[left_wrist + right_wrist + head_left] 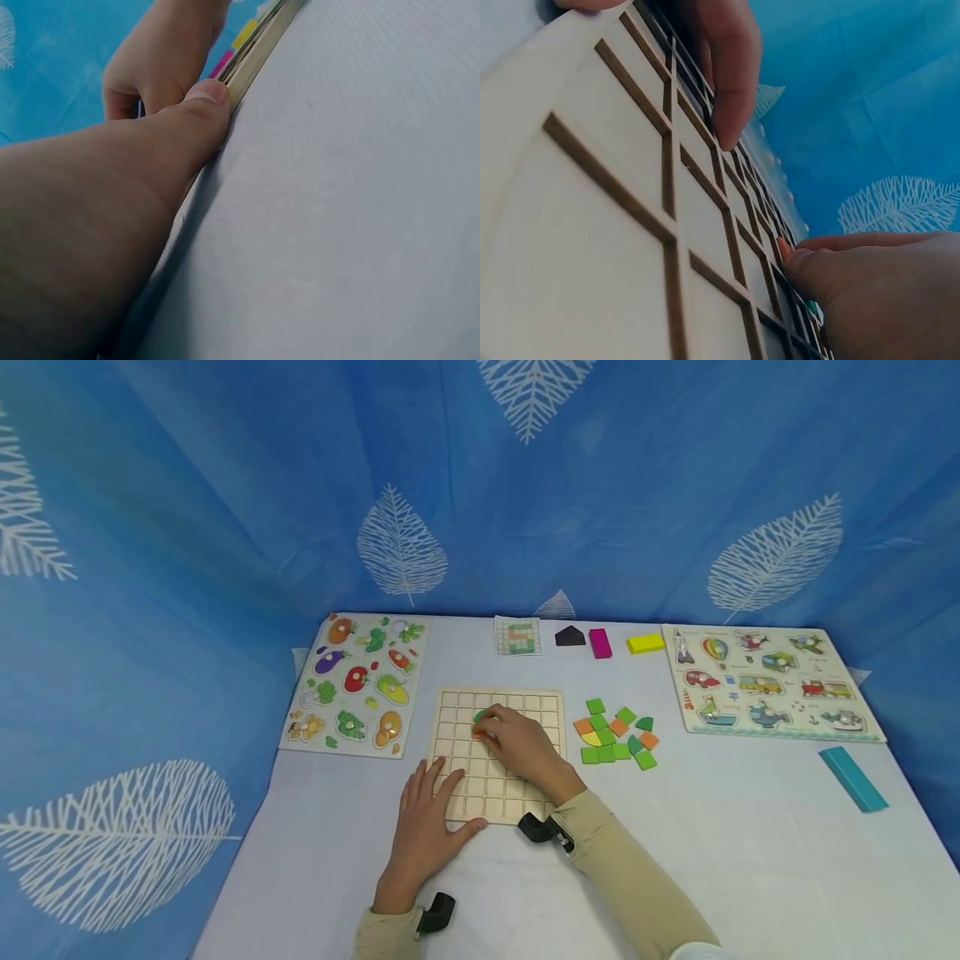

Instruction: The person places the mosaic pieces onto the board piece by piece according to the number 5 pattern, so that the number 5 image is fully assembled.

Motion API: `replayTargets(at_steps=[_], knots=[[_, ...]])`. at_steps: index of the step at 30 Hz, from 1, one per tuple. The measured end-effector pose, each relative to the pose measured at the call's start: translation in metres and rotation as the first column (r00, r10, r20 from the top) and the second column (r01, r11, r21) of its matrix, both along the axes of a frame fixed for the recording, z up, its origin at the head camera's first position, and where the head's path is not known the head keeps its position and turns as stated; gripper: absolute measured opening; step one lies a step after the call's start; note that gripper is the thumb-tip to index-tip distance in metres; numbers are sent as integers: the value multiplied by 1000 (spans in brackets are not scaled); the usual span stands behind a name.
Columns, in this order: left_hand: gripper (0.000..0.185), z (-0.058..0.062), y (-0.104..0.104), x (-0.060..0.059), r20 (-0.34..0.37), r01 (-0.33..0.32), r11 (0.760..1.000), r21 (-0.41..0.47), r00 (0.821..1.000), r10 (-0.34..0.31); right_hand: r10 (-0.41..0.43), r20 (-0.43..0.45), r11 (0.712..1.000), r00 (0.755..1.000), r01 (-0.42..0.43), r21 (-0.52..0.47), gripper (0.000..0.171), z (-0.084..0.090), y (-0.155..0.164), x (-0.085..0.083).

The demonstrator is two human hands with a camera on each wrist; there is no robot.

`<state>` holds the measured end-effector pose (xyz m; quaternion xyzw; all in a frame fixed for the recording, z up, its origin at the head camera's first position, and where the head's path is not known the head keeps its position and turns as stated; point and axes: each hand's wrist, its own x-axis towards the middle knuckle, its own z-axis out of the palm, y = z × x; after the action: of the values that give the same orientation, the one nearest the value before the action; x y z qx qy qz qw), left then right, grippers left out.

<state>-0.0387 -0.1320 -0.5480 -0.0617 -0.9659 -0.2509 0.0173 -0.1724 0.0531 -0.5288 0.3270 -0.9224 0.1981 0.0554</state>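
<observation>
A wooden grid board (525, 702) lies in the middle of the white table. My left hand (429, 806) rests flat on its near left corner with fingers straight; in the left wrist view the thumb (206, 94) presses against the board's edge (259, 46). My right hand (498, 733) is over the board's middle and pinches an orange tile (782, 247) down into a cell, beside a green tile (479, 716) that lies in the grid. Loose green and orange tiles (617, 737) are piled right of the board.
A vegetable peg puzzle (356, 681) lies at the left and a vehicle peg puzzle (768, 681) at the right. Behind the board are a pattern card (517, 636), a dark house block (570, 636), a magenta block (600, 643) and a yellow block (646, 643). A teal bar (852, 778) lies at the right.
</observation>
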Motion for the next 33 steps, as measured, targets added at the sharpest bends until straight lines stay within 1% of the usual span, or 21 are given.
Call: replayTargets(at_steps=[8,11,14,18,20,22,25,28,29,33], knots=[[84,0,0,-1,-5,3,1000,0,1000,-3,-21,8,999,1000,21,38,19,0,5,4],[84,0,1,0,-3,1,1000,-6,1000,-1,-21,17,999,1000,20,34,19,1,11,6],[83,-1,1,0,-4,0,1000,-9,1000,0,-37,18,999,999,36,31,20,1,24,9],[83,-2,3,0,-15,1,1000,-7,1000,-1,-117,33,993,993,117,16,25,4,57,15],[83,-2,4,0,-23,0,1000,-2,1000,0,-180,37,984,983,181,-5,26,7,79,19],[83,-2,4,0,-37,-3,1000,-2,999,3,-249,35,967,968,251,-38,26,9,104,23],[82,-1,4,0,-48,-8,1000,-6,999,7,-342,1,935,940,340,-104,22,8,142,30],[82,1,4,1,-43,-11,1000,-10,999,10,-412,-11,902,911,406,-149,20,5,175,38],[82,1,4,1,-41,-12,1000,-12,999,11,-430,-7,894,903,424,-147,19,3,185,41],[82,1,3,1,-37,-11,1000,-10,999,11,-495,59,861,867,498,-103,22,-1,211,52]])
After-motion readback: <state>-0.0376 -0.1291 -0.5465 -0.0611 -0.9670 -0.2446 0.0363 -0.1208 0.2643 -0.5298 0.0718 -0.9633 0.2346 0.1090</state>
